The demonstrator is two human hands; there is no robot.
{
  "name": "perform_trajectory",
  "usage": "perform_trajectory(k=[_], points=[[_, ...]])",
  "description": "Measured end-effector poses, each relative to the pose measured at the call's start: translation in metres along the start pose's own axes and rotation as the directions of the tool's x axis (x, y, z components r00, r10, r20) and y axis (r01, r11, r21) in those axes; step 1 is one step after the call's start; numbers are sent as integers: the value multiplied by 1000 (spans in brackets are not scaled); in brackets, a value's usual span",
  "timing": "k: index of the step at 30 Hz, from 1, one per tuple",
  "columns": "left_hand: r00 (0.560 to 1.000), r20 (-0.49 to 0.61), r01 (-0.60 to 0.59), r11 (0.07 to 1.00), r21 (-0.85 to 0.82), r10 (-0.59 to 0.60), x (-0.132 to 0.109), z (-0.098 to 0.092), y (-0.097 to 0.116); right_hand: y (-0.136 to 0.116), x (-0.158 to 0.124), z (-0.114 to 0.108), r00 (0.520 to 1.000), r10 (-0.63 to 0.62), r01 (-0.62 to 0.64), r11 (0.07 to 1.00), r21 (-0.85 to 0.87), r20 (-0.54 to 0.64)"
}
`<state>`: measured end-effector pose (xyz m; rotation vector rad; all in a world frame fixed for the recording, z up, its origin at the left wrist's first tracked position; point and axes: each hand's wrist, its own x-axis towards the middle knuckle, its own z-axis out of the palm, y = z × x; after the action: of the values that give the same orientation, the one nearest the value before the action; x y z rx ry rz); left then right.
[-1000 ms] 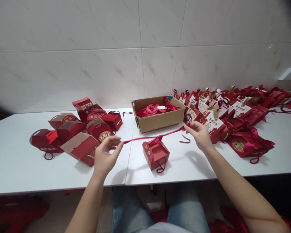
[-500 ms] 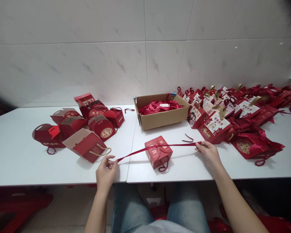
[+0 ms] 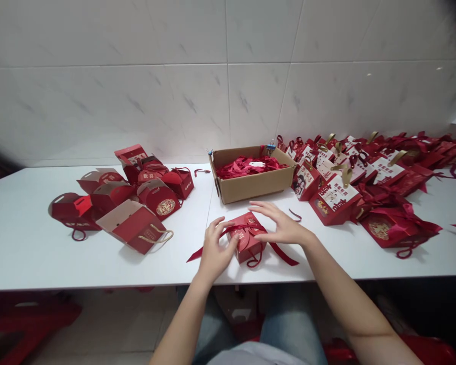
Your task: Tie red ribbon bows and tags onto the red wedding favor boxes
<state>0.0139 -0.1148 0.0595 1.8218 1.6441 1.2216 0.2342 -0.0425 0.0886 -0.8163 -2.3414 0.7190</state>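
Observation:
A small red gift box (image 3: pixel 247 248) with gold lettering and a red cord handle stands near the table's front edge. Across its top runs a dark red ribbon (image 3: pixel 285 254), its loose ends lying out on the table at either side. My left hand (image 3: pixel 217 249) is at the box's left side, fingers apart, thumb tip at the box's edge; whether it presses there I cannot tell. Over the right side of the box reaches my right hand (image 3: pixel 283 225), thumb and fingers spread, holding nothing.
Behind the box sits a cardboard carton (image 3: pixel 254 187) filled with red ribbons. Several red boxes, some with open tops, are grouped at left, including one with a rope handle (image 3: pixel 137 228). Many finished-looking red boxes (image 3: pixel 336 200) crowd the right. A short cord piece (image 3: pixel 295 215) lies near the carton.
Both hands have let go of the ribbon ends and come inward to the gift box. The ribbon, stretched taut before, now lies slack across the box with its ends on the table.

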Motion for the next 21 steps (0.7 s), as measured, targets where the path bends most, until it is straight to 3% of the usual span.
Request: perform_trajectory(k=[2, 4, 12, 18, 21], points=[[1000, -3, -14, 1000, -16, 14, 2, 13, 3, 4, 12, 6, 992, -26, 25, 1000, 16, 124], [1000, -18, -20, 1000, -25, 19, 3, 20, 1, 11, 18, 10, 984, -29, 23, 999, 39, 176], [999, -29, -18, 999, -38, 17, 2, 24, -4, 22, 12, 18, 997, -46, 41, 997, 72, 58], [999, -15, -43, 998, -53, 42, 4, 21, -9, 17, 5, 22, 990, 5, -11, 999, 43, 140], [999, -27, 27, 998, -64, -29, 3, 17, -13, 10, -2, 20, 991, 75, -85, 992, 98, 107]])
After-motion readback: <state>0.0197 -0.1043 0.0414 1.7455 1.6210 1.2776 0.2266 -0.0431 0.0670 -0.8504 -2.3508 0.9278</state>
